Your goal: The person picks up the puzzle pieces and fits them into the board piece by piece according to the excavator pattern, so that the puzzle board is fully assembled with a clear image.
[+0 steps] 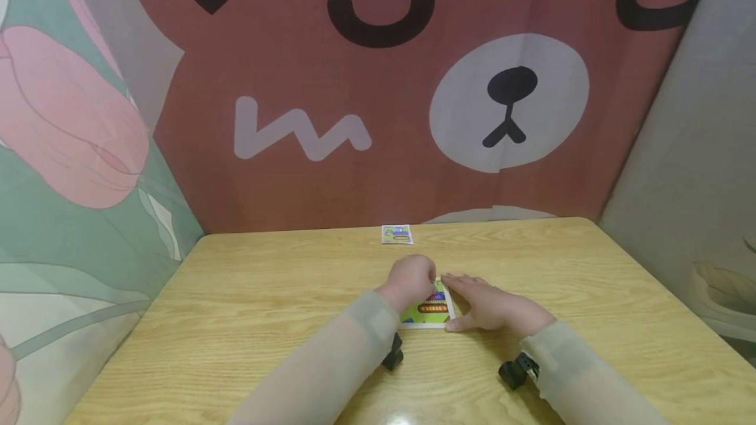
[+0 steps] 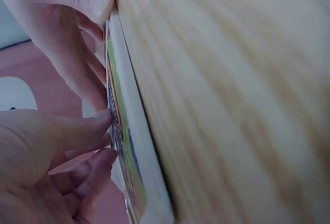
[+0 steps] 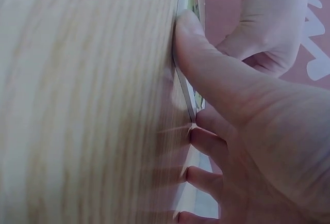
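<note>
A small picture board (image 1: 436, 312) with a white border and a bright green, blue and orange vehicle picture lies flat on the table. My left hand (image 1: 410, 279) is over its left part, fingers bent. In the left wrist view, the left thumb and fingertips (image 2: 105, 157) meet the picture face close together; whether a piece is between them is hidden. Against the board's right side, my right hand (image 1: 493, 307) holds it, thumb at the near corner and index finger at the far corner. The right thumb (image 3: 191, 25) presses the white edge, while the other fingers touch the tabletop.
A square card (image 1: 397, 235) with a similar green and blue picture lies at the table's far edge. The wooden table (image 1: 266, 294) meets a wall cloth (image 1: 295, 195) printed with a bear face. Black wrist cameras (image 1: 512, 374) sit below both wrists.
</note>
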Tool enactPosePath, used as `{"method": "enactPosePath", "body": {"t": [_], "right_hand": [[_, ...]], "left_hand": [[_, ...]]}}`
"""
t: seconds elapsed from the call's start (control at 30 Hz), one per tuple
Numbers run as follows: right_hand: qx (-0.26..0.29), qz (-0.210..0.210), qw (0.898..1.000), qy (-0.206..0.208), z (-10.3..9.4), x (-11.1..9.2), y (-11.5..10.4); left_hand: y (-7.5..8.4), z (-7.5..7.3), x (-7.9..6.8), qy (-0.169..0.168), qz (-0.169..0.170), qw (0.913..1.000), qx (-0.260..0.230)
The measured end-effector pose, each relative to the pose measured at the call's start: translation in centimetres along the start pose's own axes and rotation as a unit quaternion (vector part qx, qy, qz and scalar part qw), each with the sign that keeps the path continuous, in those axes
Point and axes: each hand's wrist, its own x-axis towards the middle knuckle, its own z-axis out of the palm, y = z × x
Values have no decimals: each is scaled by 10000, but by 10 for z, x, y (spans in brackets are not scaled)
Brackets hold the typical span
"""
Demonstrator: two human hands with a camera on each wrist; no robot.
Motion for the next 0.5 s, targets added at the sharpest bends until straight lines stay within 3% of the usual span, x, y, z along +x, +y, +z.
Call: {"method": "enactPosePath", "body": {"t": [0.2,0.37,0.5], "right_hand": [[31,28,10000,-12,0,0,-1],[53,19,10000,-41,-1,-1,-3],[43,79,9999,-58,-1,-1,-3]], "left_hand": [[3,-2,-1,-43,185,9977,657],[3,-3,-9,-273,683,9795,1878],[1,-8,-19,-559,769,9722,2142]]}}
